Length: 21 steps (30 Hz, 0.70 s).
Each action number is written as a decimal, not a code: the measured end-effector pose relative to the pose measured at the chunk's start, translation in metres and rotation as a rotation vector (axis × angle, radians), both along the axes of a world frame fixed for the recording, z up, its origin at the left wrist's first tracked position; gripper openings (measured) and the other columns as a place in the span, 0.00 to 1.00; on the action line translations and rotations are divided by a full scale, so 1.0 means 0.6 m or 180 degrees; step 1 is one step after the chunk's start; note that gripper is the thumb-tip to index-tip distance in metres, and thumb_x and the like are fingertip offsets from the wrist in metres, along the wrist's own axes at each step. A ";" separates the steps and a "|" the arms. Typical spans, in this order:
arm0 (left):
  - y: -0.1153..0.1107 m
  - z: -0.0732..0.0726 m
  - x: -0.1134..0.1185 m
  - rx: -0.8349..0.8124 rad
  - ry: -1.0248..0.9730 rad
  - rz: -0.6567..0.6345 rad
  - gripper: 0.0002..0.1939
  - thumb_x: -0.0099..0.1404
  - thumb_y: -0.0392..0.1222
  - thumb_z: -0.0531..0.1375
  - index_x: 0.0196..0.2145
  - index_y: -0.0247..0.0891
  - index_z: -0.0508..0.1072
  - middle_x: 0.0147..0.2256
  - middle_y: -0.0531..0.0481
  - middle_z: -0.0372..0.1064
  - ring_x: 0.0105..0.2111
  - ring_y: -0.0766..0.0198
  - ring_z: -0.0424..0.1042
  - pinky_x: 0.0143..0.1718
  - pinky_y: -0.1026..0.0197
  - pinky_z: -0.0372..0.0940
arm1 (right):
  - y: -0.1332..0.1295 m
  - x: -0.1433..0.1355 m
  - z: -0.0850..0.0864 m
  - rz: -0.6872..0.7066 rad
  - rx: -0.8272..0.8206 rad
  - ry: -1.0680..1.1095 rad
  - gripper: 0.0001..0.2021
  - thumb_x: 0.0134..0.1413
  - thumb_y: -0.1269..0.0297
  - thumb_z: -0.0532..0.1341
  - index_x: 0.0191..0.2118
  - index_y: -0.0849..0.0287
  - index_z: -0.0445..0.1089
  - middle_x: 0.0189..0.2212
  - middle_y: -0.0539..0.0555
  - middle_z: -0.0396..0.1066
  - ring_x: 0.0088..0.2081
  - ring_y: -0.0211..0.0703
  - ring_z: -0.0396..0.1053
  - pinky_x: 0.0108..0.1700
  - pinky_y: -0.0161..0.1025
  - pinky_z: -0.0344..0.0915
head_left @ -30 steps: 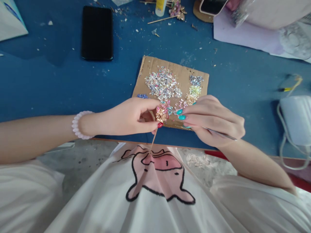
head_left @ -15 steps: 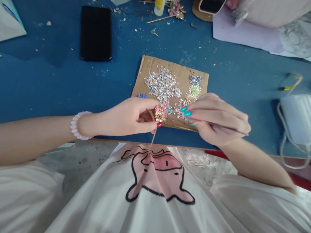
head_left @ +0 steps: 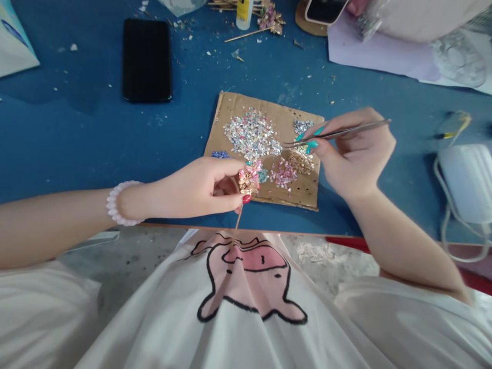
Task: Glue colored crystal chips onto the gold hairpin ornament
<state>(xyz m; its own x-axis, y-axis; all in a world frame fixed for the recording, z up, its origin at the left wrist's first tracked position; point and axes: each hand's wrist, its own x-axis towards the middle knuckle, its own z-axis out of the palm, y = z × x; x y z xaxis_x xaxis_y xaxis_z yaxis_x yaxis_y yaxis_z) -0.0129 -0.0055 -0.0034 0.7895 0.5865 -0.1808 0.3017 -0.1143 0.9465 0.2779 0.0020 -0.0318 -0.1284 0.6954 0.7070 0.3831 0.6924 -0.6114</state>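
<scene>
Between the thumb and fingers of my left hand (head_left: 207, 184) is a small pink and gold flower ornament (head_left: 249, 179) on a thin wooden stick (head_left: 238, 219), which points down toward my lap. My right hand (head_left: 351, 154) grips metal tweezers (head_left: 342, 132), their tips apart over the cardboard (head_left: 311, 197). I cannot make out anything between the tips. They hover near the right edge of a large pile of silvery rhinestones (head_left: 251, 134). Smaller piles lie around it: pink stones (head_left: 283, 174), gold stones (head_left: 302, 163), dark grey stones (head_left: 303, 126), and blue stones (head_left: 220, 154).
A black phone-like slab (head_left: 147, 60) lies at the upper left. A small yellow-labelled bottle (head_left: 244, 14) stands at the back beside sticks and another flower ornament (head_left: 271, 19). To the right are a white device with a cord (head_left: 466, 184) and purple paper (head_left: 380, 57).
My right hand has moved up from the pink stones, and the tweezers have swung level with their tips now near the silvery pile. My left hand still holds the ornament in about the same place.
</scene>
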 end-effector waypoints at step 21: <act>0.000 -0.007 -0.003 -0.0020 -0.0010 -0.0039 0.05 0.68 0.43 0.63 0.38 0.41 0.71 0.34 0.54 0.82 0.35 0.61 0.84 0.33 0.65 0.76 | 0.004 -0.019 -0.008 -0.0149 -0.0147 -0.0984 0.03 0.64 0.68 0.69 0.37 0.54 0.76 0.34 0.47 0.81 0.34 0.41 0.81 0.38 0.38 0.79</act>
